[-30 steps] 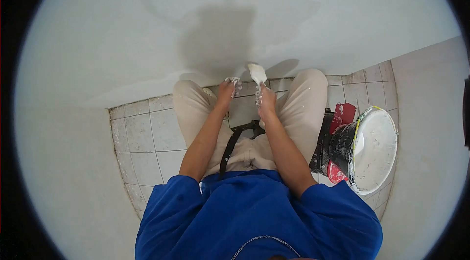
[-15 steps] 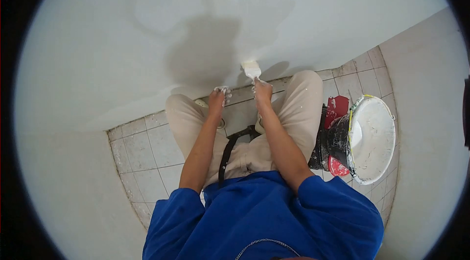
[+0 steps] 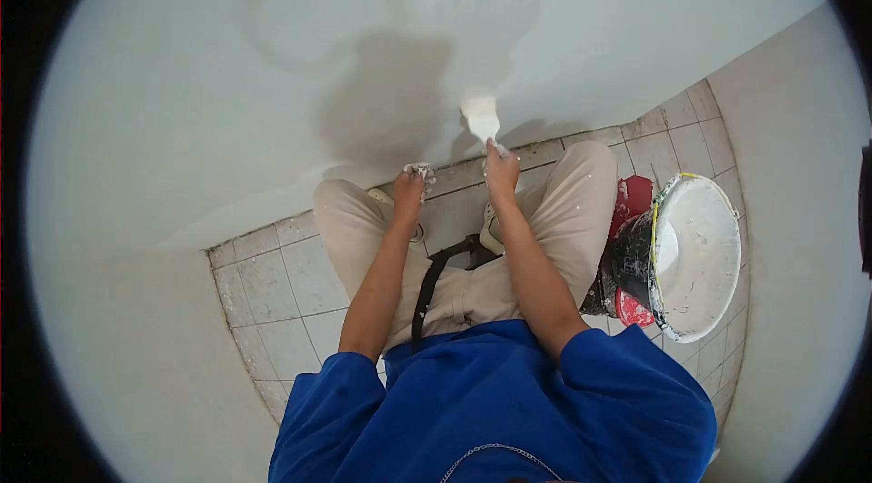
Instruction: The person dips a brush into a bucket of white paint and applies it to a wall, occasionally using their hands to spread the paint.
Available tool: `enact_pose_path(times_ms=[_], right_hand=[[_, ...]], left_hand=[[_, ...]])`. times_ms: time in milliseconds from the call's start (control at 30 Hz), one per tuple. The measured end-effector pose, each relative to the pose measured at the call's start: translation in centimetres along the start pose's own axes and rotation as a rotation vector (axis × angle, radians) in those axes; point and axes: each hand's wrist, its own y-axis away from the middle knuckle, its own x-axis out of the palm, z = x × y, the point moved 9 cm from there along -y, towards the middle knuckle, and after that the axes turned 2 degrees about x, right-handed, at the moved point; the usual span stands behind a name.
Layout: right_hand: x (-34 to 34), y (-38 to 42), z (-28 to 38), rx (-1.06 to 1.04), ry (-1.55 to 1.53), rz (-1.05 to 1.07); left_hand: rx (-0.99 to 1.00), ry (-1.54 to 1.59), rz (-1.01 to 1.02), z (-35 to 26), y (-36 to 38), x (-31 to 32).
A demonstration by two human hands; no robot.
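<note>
My right hand (image 3: pixel 501 172) is closed round the handle of a white paintbrush (image 3: pixel 484 124). The brush points away from me, its pale bristles against the lower part of the white wall (image 3: pixel 590 38). White paint spots the fingers. To the left, over my knee, my left hand (image 3: pixel 411 183) is curled closed, its fingers smeared with white. Whatever may be inside those fingers is hidden. A paint bucket (image 3: pixel 699 265), black outside and coated white inside, stands tilted toward me at the right of my leg.
Red paint-spattered things (image 3: pixel 633 308) and a dark container (image 3: pixel 599 292) sit under and beside the bucket. Tiled floor (image 3: pixel 263 288) runs between my legs and side walls on the left and right (image 3: pixel 799 183). My shadow falls on the wall ahead.
The brush has slid a little up the wall and to the right with my right hand. My left hand stays curled, and the whole view has shifted slightly.
</note>
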Motion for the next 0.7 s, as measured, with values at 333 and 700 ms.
enact_pose_path(times_ms=[333, 700], right_hand=[[-1.5, 2.5, 4.5, -0.347, 0.089, -0.174], [-3.2, 3.3, 2.6, -0.156, -0.091, -0.197]], left_hand=[[0.021, 0.001, 0.017, -0.1, 0.1, 0.4], [-0.040, 0.026, -0.015, -0.9, 0.9, 0.9]])
